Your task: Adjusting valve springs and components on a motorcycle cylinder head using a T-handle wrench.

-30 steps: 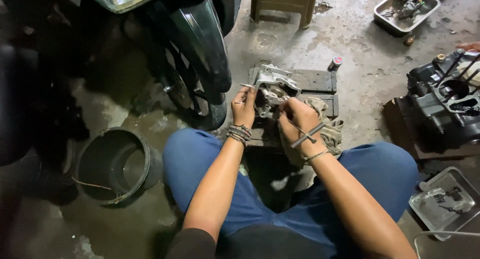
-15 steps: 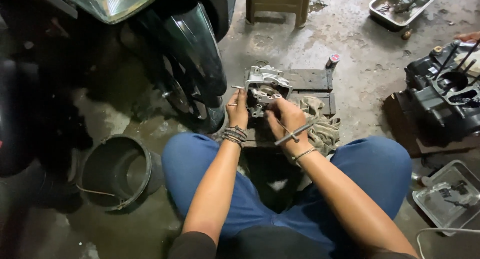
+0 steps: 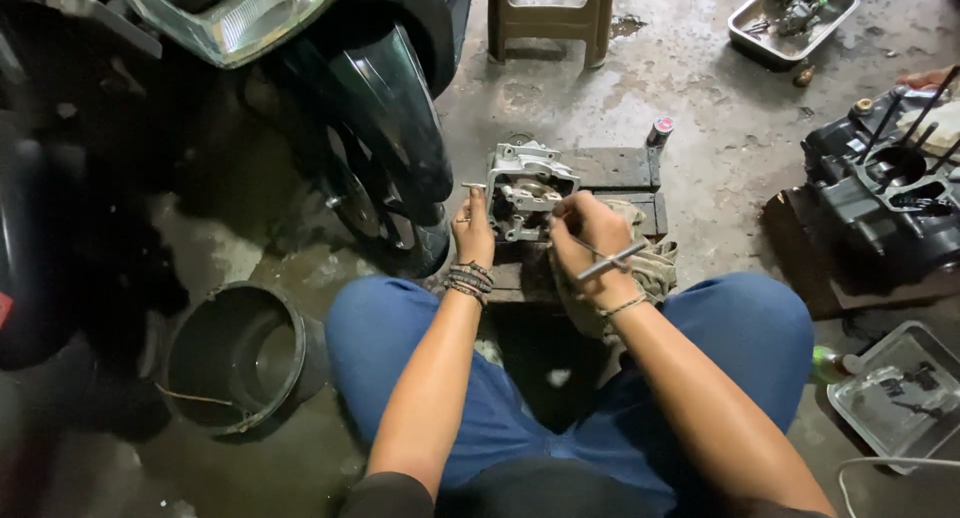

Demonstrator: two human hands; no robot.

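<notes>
A grey metal engine cylinder head (image 3: 527, 185) stands on a dark wooden block (image 3: 610, 168) on the floor between my knees. My left hand (image 3: 473, 230) steadies the head's left side, fingers pinched on a small stud sticking out there. My right hand (image 3: 592, 236) is closed around a T-handle tool (image 3: 610, 260), whose tip goes into the head. A rag (image 3: 655, 261) lies under my right wrist on the block.
A motorcycle front wheel (image 3: 385, 148) and fender stand just left of the block. A black bucket (image 3: 240, 358) sits at lower left. An engine case (image 3: 885, 193) lies right, metal trays (image 3: 795, 13) (image 3: 900, 398) at upper and lower right, a plastic stool (image 3: 548, 18) behind, a small can (image 3: 659, 131).
The view has shifted down slightly. Both hands stay on the cylinder head; the right hand has turned a little with the T-handle tool.
</notes>
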